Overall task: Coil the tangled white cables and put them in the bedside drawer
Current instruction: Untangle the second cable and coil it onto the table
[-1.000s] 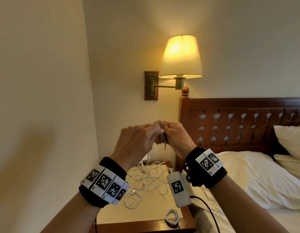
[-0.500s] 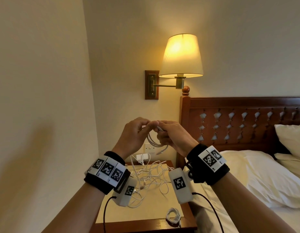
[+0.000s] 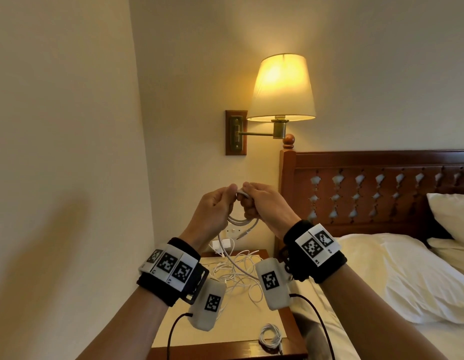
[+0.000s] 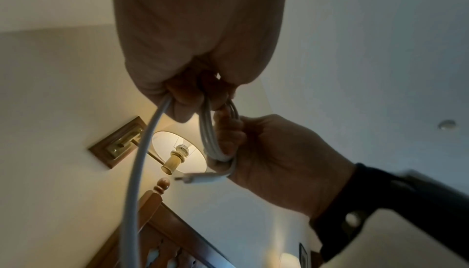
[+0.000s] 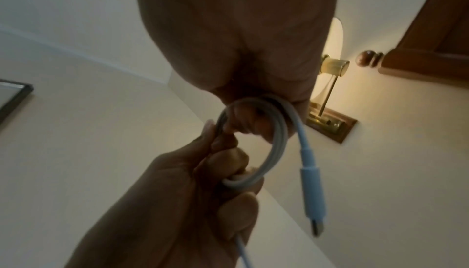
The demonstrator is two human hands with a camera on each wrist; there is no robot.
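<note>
Both hands are raised in front of the wall, above the bedside table (image 3: 246, 331). My left hand (image 3: 215, 203) and right hand (image 3: 262, 203) meet fingertip to fingertip and together pinch a small coil of white cable (image 3: 242, 221). In the wrist views the coil (image 5: 274, 148) loops round my right fingers, its plug end (image 5: 314, 198) dangling free. The cable's loose tail (image 4: 137, 172) runs down from my left hand to the tangled white cables (image 3: 238, 274) on the table. A finished small coil (image 3: 270, 336) lies near the table's front edge. The drawer is hidden.
A lit wall lamp (image 3: 283, 87) hangs above the hands. The wooden headboard (image 3: 381, 188) and bed with white pillows (image 3: 397, 274) lie to the right. A white charger (image 3: 221, 246) sits plugged at the wall behind the table. A bare wall closes the left side.
The left hand has rolled over and drawn slightly away from the right, bringing another turn of cable round. The loops of the coil now hang in view below the fingers.
</note>
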